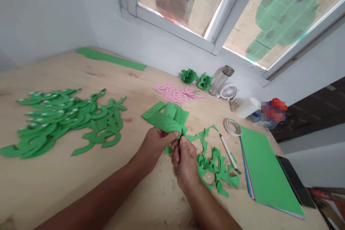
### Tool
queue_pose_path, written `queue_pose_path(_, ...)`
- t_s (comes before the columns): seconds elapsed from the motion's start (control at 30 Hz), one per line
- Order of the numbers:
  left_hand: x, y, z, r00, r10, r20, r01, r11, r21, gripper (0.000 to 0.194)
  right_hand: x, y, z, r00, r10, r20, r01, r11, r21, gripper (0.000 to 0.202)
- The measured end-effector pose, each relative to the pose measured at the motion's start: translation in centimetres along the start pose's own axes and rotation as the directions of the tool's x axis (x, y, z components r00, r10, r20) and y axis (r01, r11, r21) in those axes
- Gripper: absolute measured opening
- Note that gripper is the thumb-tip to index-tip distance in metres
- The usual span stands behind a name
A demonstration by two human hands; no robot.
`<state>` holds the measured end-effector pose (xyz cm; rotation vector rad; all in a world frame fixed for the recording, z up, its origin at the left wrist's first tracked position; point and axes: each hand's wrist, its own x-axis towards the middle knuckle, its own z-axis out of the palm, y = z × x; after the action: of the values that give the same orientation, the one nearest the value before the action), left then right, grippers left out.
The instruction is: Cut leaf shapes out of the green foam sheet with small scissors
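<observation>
My left hand [155, 147] pinches a piece of green paper [165, 123] that has curved outlines drawn on it. Closed around a small pair of dark scissors [181, 133], my right hand [187, 161] meets the paper's right end; most of the scissors is hidden by the fingers. Behind the held piece lie more green paper pieces [178, 112]. Curled green scraps [215, 165] are scattered to the right of my right hand. On the left spreads a large pile of cut green curved shapes [59, 115], some with small white patches.
Pink paper cutouts [175, 92], two green paper balls [188, 76], a glass bottle [219, 79] and a small white fan [229, 90] stand along the window wall. To the right are a tape roll [233, 127], a white pen [228, 151] and stacked coloured sheets [269, 169]. A green strip [110, 58] lies far back.
</observation>
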<state>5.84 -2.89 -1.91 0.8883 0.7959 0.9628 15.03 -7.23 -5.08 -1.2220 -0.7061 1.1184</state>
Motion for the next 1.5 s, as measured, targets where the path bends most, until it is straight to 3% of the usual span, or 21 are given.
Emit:
queue_pose_path(0.77,0.0,0.8,0.0,0.998,0.054,-0.03,-0.054,0.999,0.0,0.028,0.0,-0.4,0.0,0.999,0.045,-0.01,-0.045,0.999,-0.023,0.066)
queue_pose_path(1.5,0.4,0.8,-0.2,0.998,0.005,-0.056,-0.006,1.0,-0.022,0.022,-0.1,-0.7,0.0,0.996,0.09,-0.012,-0.09,0.995,-0.045,0.065)
